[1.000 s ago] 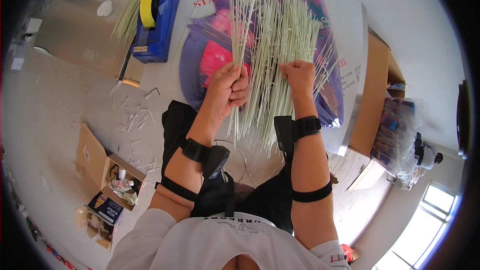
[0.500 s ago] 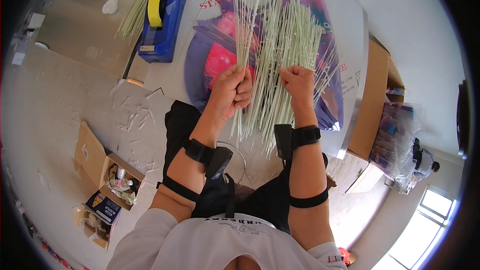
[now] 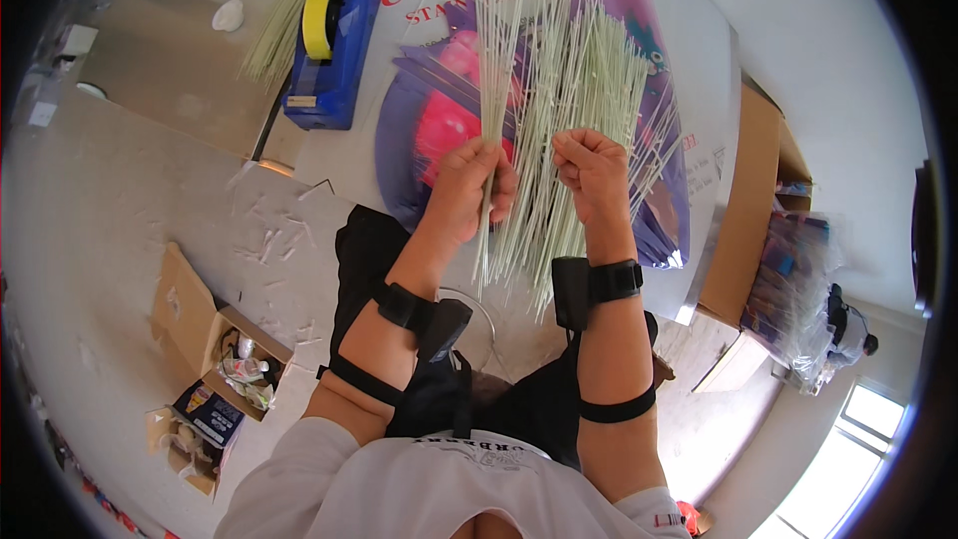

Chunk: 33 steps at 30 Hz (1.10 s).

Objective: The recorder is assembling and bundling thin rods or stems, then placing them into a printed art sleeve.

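My left hand [image 3: 467, 190] is closed around a thin bundle of pale green sticks [image 3: 493, 65], which stands out above and below the fist. My right hand [image 3: 597, 175] is over the big loose pile of the same sticks [image 3: 591, 65], thumb and fingers pinched together. Whether a stick sits in that pinch is too small to tell. The pile lies on a purple plastic sheet or bag [image 3: 401, 155] with pink patches, spread on the table [image 3: 715, 90]. Some sticks at the right of the pile fan outward.
A blue tape dispenser [image 3: 339, 90] with a yellow roll stands left of the pile. More sticks [image 3: 274, 45] lie behind it, near a small white dish [image 3: 229, 15]. Cardboard boxes [image 3: 743, 190] are at the right and lower left. A person [image 3: 850, 324] is far right.
My right hand has lifted slightly off the sticks, its fingers more curled. My left hand keeps the bundle, its fingers shifted a little. The whole view has moved slightly.
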Each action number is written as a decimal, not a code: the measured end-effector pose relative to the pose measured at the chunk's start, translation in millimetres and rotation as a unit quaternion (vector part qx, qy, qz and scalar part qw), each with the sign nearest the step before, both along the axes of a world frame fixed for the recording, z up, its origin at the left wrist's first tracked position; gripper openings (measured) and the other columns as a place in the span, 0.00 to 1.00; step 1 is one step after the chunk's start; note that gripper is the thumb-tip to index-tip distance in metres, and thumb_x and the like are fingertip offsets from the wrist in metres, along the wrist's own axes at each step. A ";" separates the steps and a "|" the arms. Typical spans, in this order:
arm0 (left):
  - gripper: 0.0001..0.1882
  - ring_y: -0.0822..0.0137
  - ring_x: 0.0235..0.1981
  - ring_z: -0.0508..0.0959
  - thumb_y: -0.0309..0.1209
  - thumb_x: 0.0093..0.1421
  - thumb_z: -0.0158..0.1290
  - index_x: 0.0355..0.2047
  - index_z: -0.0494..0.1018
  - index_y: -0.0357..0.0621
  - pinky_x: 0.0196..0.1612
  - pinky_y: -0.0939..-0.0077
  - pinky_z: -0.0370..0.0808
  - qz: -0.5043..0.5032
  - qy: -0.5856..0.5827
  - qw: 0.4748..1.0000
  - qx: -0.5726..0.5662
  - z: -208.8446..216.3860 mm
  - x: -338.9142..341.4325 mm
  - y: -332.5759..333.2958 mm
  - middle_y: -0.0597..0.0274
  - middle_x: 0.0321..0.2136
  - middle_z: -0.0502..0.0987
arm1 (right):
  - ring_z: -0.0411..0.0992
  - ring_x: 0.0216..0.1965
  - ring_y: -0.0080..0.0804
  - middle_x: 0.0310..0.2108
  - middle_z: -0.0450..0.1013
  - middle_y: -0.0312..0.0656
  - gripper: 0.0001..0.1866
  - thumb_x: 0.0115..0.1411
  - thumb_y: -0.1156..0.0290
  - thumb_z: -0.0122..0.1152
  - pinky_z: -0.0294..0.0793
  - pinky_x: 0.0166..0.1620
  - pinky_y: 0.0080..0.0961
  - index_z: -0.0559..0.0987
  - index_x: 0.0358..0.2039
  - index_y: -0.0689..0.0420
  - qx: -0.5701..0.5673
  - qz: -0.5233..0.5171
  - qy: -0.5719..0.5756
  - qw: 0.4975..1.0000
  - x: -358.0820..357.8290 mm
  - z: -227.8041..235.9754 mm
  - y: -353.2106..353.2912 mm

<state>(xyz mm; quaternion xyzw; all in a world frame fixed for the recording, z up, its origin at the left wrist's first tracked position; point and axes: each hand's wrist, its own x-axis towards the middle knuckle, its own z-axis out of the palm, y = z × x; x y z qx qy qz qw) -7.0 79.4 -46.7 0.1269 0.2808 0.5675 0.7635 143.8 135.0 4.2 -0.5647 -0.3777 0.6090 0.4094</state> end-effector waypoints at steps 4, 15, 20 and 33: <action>0.13 0.68 0.16 0.73 0.34 0.65 0.40 0.28 0.65 0.38 0.17 0.78 0.71 0.022 0.067 0.997 -0.015 -0.5 5.2 1.1 0.55 0.21 0.73 | 0.60 0.16 0.16 0.16 0.69 0.34 0.06 0.51 0.76 0.60 0.57 0.20 0.14 0.76 0.21 0.64 0.079 -0.004 -0.021 0.997 -25.2 -1.1 -7.8; 0.11 0.74 0.09 0.65 0.35 0.65 0.39 0.31 0.65 0.41 0.09 0.82 0.60 0.004 0.083 0.997 -0.005 4.8 2.0 -0.6 0.63 0.16 0.68 | 0.59 0.11 0.15 0.15 0.66 0.32 0.06 0.55 0.75 0.57 0.57 0.12 0.14 0.74 0.24 0.64 0.071 -0.043 -0.047 0.995 -61.2 -1.3 -23.1; 0.11 0.81 0.07 0.55 0.36 0.65 0.39 0.30 0.64 0.45 0.08 0.85 0.50 0.002 0.035 0.999 -0.029 8.5 3.0 -0.6 0.70 0.12 0.59 | 0.59 0.14 0.14 0.14 0.66 0.32 0.07 0.53 0.74 0.59 0.58 0.17 0.15 0.75 0.22 0.65 0.156 -0.042 -0.091 0.983 -62.1 -9.1 -5.7; 0.12 0.83 0.09 0.54 0.39 0.66 0.40 0.28 0.63 0.46 0.09 0.87 0.51 -0.026 0.073 0.997 0.003 5.4 6.6 -5.8 0.75 0.13 0.56 | 0.60 0.16 0.15 0.13 0.67 0.33 0.09 0.47 0.73 0.63 0.56 0.19 0.15 0.77 0.19 0.66 0.141 -0.032 -0.091 0.985 -52.6 34.0 76.2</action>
